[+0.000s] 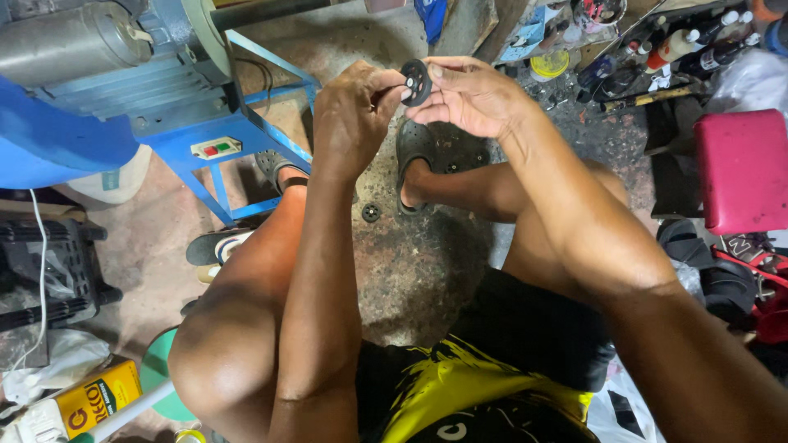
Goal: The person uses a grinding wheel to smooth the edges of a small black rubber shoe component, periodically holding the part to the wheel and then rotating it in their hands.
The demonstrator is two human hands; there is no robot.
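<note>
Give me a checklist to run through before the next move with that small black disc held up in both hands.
1. Black disc held by both hands: ok, the left hand and right hand pinch it between them.
2. Disc face in view: ok, its small pale centre shows.
3. Grip firmness: cannot tell.
4. Room under the hands: ok, only the stained floor and a sandalled foot lie below.
5. Loose part on the floor: not ok, a second small black disc lies beside the foot.
6. Blue machine running or stopped: cannot tell.
</note>
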